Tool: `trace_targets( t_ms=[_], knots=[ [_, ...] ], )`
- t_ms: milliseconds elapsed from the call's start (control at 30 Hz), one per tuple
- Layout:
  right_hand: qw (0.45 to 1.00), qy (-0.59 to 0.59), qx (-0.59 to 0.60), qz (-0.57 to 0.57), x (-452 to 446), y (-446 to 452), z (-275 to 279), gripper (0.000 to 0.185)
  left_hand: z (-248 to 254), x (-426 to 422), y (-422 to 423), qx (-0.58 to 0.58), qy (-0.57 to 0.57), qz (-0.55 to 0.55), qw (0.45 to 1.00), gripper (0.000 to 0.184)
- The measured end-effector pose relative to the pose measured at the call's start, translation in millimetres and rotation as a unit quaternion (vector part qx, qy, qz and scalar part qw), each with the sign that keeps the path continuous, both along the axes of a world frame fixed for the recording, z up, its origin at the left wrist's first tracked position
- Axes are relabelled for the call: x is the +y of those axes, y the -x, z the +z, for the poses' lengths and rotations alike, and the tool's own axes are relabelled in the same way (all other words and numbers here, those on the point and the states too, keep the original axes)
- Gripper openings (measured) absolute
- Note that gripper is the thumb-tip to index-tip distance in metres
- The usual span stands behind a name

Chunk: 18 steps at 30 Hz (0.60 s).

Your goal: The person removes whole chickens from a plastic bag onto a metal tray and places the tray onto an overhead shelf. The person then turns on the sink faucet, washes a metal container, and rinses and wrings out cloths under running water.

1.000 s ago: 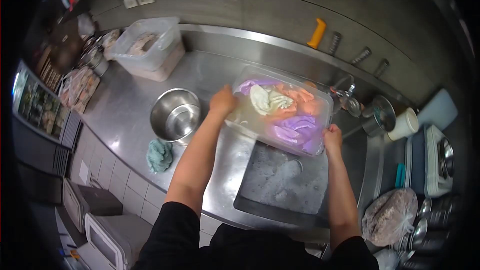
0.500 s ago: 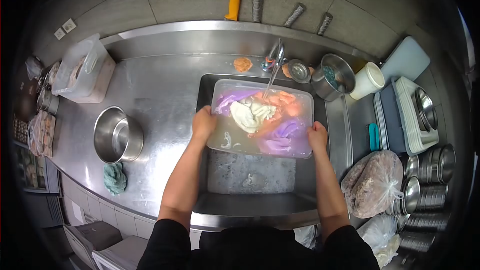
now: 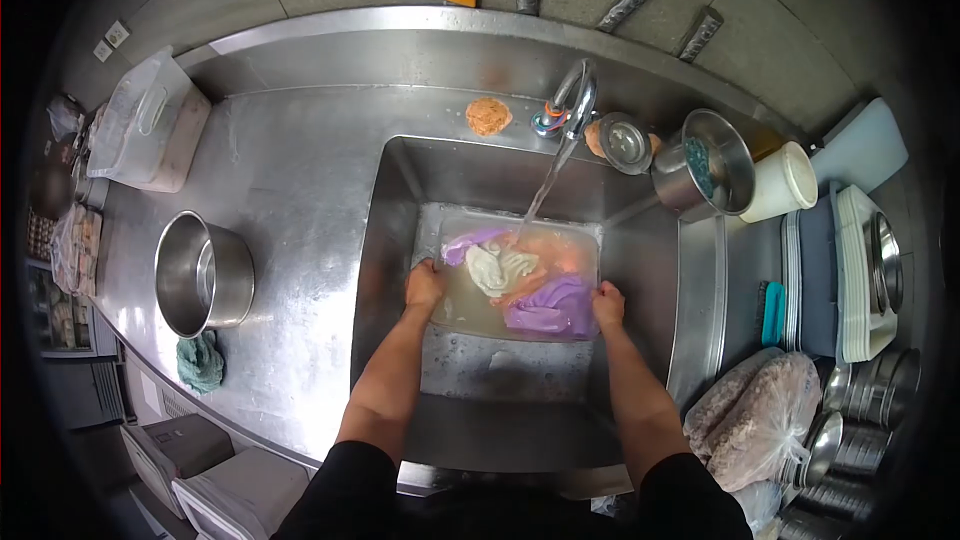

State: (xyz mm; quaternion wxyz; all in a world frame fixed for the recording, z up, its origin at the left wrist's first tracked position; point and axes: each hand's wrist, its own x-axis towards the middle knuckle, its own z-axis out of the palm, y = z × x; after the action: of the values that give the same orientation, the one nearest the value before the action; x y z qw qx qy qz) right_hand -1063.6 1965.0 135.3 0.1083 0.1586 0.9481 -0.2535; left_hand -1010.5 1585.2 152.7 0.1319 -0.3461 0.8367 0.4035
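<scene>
A clear rectangular plastic tub [image 3: 470,325] sits low in the steel sink [image 3: 510,425], filled with cloudy water. In it lie a purple cloth [image 3: 550,307], a white cloth [image 3: 490,273] and an orange cloth [image 3: 565,250], all soaked. My left hand [image 3: 424,285] grips the tub's left rim, its fingers closed round the edge. On the opposite rim my right hand [image 3: 607,304] is closed the same way. From the tap [image 3: 580,105] a stream of water runs into the tub's far side.
A steel pot [image 3: 205,275] and a green rag [image 3: 200,362] stand left on the counter. Behind the sink lies an orange scrubber [image 3: 488,116]. At right are another pot [image 3: 705,165], a white container [image 3: 780,185], a teal brush [image 3: 770,313] and a bagged bundle [image 3: 765,415].
Both hands have lowered the tub from near the sink's top down into the sink. The view has shifted closer to the sink, and water still runs.
</scene>
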Motion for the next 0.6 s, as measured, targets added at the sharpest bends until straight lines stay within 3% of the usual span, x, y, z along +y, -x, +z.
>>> trace_targets(
  t_ms=[133,233,333,400,433,500,533,600],
  knots=[
    [0.999,-0.025,-0.035,0.001,-1.5,-4.8,-36.9,0.018,-35.9,-0.9,-3.6,-0.042,-0.005,0.004,0.999,0.029],
    [0.995,0.011,-0.093,-0.037,-13.7,-4.9,-28.2,0.02,-66.1,-1.9,1.2,-0.036,0.027,-0.016,0.999,0.031],
    [0.993,-0.064,-0.102,0.002,-13.1,-5.6,-40.8,0.02,-57.8,-5.9,18.2,-0.113,0.043,-0.057,0.991,0.037],
    [0.99,-0.074,-0.12,0.008,-12.6,-0.3,-37.7,0.024,-47.7,4.9,27.7,-0.081,0.11,-0.045,0.99,0.042],
    [0.99,-0.073,-0.121,0.007,-15.9,-3.3,-33.4,0.024,-43.1,15.3,30.0,-0.022,0.126,-0.101,0.987,0.044],
    [0.991,-0.114,0.069,0.026,-29.9,-9.1,-22.3,0.03,-42.3,49.4,39.3,0.128,0.196,-0.225,0.946,0.047],
    [0.991,-0.114,0.069,0.023,-38.7,-16.3,-13.5,0.03,-49.6,69.8,38.6,0.214,0.245,-0.29,0.9,0.047],
    [0.996,-0.043,0.038,0.063,-58.7,-25.5,8.2,0.034,-77.3,97.8,27.6,0.16,0.252,-0.316,0.901,0.046]
  ],
)
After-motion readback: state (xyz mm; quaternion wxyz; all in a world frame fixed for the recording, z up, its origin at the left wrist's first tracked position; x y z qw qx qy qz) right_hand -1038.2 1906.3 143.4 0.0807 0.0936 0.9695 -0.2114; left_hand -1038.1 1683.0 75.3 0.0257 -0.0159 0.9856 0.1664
